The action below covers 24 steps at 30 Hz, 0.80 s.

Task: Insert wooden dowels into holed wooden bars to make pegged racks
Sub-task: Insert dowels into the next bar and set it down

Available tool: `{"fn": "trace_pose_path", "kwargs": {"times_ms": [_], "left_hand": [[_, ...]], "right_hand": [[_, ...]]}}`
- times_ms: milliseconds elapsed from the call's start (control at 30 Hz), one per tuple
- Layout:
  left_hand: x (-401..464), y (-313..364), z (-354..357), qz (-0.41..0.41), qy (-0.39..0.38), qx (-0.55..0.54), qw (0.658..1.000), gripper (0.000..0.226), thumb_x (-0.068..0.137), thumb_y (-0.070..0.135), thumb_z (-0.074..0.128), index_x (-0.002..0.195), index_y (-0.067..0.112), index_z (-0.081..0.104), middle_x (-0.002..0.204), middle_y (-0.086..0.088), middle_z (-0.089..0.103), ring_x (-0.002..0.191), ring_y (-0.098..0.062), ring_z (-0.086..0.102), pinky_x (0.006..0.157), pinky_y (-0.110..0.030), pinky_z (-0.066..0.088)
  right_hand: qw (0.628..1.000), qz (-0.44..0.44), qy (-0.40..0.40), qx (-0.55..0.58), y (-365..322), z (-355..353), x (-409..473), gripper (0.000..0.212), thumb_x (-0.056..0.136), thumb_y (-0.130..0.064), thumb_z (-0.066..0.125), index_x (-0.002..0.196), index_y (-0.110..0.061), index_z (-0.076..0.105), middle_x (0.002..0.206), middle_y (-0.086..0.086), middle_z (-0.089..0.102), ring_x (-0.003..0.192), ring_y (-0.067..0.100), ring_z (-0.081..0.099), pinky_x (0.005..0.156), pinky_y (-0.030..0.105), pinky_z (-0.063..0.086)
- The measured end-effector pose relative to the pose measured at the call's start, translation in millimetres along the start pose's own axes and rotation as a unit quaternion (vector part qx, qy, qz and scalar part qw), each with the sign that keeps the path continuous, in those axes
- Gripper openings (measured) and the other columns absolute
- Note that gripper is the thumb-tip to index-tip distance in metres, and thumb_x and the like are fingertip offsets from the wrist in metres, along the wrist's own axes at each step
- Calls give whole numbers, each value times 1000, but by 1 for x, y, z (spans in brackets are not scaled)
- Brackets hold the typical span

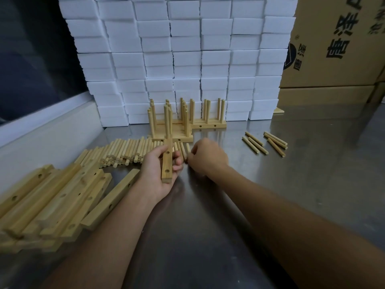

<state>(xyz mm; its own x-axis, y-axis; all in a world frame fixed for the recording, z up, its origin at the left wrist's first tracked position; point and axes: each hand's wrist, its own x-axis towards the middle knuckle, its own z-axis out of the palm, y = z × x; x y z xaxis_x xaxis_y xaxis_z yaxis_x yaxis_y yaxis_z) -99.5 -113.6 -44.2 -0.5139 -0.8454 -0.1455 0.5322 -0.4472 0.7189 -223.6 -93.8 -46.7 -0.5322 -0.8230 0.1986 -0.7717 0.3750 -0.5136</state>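
My left hand grips a holed wooden bar near the middle of the steel table, its long side pointing away from me. My right hand reaches with curled fingers onto loose dowels just right of the bar; whether it pinches one I cannot make out. A long heap of dowels lies to the left of my hands. Several holed bars are piled at the front left. Finished pegged racks stand behind my hands.
A wall of white foam blocks rises behind the racks. Cardboard boxes stand at the back right. Several separate dowels lie on the steel table to the right. A raised ledge runs along the left.
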Motion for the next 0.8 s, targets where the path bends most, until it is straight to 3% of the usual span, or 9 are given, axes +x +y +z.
{"fn": "trace_pose_path", "kwargs": {"times_ms": [100,233,333,367,467,567,700,800], "left_hand": [[-1,0,0,2,-6,7,1000,22,98,18,42,100,2,57,65,-9,57,49,-16,50,41,-21,38],[-3,0,-2,4,-11,8,1000,24,89,9,39,105,1,54,68,-11,58,49,-17,51,42,-22,38],[-1,-2,2,7,-8,30,1000,22,90,6,38,105,1,52,73,-13,58,49,-17,51,41,-21,38],[-1,-2,3,4,-9,46,999,20,92,6,38,104,0,52,76,-14,59,49,-17,52,40,-21,39],[-2,-4,4,-9,-17,107,994,23,98,10,39,98,-4,58,79,-14,59,52,-15,55,42,-20,40],[-3,-4,5,-15,-18,128,991,25,100,11,40,99,-4,60,79,-14,59,52,-14,55,42,-19,41],[-3,-4,6,-8,-12,110,994,17,100,8,40,102,-1,55,84,-13,63,52,-14,55,41,-19,41],[-3,-4,5,-7,-16,101,995,15,100,7,40,105,1,52,82,-13,63,52,-14,55,41,-19,41]], "right_hand": [[1000,-3,-12,-23,4,-7,-5,14,85,-28,70,84,-16,62,77,2,64,74,18,64,66,32,57],[997,-34,-51,-56,16,-19,-7,23,92,-15,58,73,-15,46,75,3,52,67,16,51,51,24,35],[998,-34,-53,21,31,-26,-11,4,94,-16,57,97,-16,54,94,4,57,79,16,56,65,28,50],[996,-30,-40,77,38,-26,-15,8,96,-18,56,103,-18,53,97,2,58,82,15,57,69,28,52],[974,-45,41,216,55,-22,-27,8,94,-26,63,99,-22,58,88,-6,64,79,8,62,70,25,54],[951,-50,107,286,61,-23,-33,5,90,-21,67,92,-25,66,78,-7,67,72,5,65,63,18,53],[933,-73,107,335,60,-25,-36,16,94,-19,57,96,-31,67,78,-11,68,76,2,65,64,10,53],[938,-40,104,327,61,-24,-31,17,97,-14,57,105,-29,61,90,-10,66,80,7,66,72,19,56]]}}
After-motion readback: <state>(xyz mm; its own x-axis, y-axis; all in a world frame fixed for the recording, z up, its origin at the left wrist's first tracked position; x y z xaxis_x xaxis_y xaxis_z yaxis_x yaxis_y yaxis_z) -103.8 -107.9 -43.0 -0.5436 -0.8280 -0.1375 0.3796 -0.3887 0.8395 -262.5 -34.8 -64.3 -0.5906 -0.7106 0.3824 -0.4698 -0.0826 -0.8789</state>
